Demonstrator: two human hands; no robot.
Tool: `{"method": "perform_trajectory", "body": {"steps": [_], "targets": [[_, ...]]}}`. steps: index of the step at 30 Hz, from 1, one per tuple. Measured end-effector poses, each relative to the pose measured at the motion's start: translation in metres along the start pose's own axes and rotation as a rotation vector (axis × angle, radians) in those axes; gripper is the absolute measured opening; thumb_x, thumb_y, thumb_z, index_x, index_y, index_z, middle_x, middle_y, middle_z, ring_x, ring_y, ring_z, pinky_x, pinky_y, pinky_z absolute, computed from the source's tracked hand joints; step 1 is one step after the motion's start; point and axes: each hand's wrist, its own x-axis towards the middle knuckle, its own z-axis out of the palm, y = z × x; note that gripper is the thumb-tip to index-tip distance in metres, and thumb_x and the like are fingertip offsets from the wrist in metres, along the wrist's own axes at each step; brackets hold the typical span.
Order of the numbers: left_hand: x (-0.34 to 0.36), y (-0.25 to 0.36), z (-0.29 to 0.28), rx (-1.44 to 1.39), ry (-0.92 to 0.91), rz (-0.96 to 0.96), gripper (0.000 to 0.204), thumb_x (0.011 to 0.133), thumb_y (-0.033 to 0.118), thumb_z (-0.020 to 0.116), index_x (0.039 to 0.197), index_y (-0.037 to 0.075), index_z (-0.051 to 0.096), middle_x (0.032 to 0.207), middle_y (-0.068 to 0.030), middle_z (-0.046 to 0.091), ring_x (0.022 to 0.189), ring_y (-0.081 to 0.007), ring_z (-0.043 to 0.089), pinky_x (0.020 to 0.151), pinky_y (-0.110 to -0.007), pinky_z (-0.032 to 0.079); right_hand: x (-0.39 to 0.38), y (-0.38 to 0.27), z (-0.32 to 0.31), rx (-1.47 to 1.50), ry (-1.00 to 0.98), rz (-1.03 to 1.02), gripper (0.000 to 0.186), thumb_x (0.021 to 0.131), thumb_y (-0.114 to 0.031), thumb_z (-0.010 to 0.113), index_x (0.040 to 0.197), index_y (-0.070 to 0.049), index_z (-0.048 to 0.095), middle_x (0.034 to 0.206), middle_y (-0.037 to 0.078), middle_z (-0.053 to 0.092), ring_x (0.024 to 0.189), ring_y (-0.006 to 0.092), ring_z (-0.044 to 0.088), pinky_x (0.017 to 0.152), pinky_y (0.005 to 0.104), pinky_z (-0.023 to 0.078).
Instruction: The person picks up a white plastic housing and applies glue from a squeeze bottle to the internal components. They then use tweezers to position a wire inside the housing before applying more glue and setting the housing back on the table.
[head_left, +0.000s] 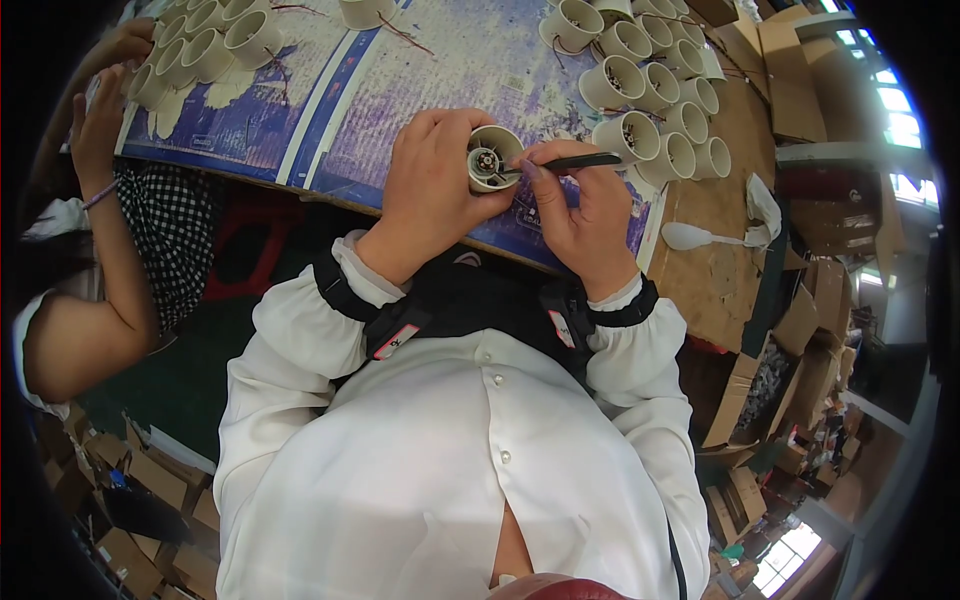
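Note:
My left hand (425,180) is wrapped round the side of a white round cup-shaped housing (510,143) near the table's front edge. Its open mouth faces up, and a small round motor-like part (487,161) sits inside. Black tweezers (588,160) are pinched in my right hand (585,215). Their tip reaches over the rim into the housing, beside the round part; whether it touches anything is too small to tell.
More white housings (640,135) with thin wires crowd the table's right side, and others (205,52) stand at the far left. A white spoon-shaped thing (688,236) lies on brown board at right. Another person's hand (97,125) is at the left. Cardboard boxes (790,80) stand beyond.

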Motion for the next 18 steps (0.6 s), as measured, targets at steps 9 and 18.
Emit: {"method": "perform_trajectory", "body": {"steps": [9,18], "targets": [[0.0005,0.0002,-0.0006,0.003,-0.008,-0.015,0.053,0.066,0.02,0.086,0.11,0.009,0.058,0.102,-0.0057,0.064,0.102,-0.0302,0.057,0.087,-0.042,0.044,-0.0009,0.0044,0.0006,0.04,0.025,0.012,0.01,0.097,-0.003,0.061,0.106,0.0,0.059,0.097,0.011,0.071,0.088,0.0177,0.069,0.079,0.0288,0.053],[0.0011,-0.0002,-0.0011,-0.009,0.002,-0.001,0.053,0.065,0.02,0.086,0.109,0.009,0.058,0.101,-0.0058,0.064,0.101,-0.0301,0.057,0.087,-0.042,0.045,-0.0001,0.0043,0.0009,0.051,0.037,0.026,0.009,0.097,-0.003,0.061,0.105,0.0,0.059,0.096,0.011,0.071,0.088,0.0174,0.069,0.079,0.0287,0.053]]}}
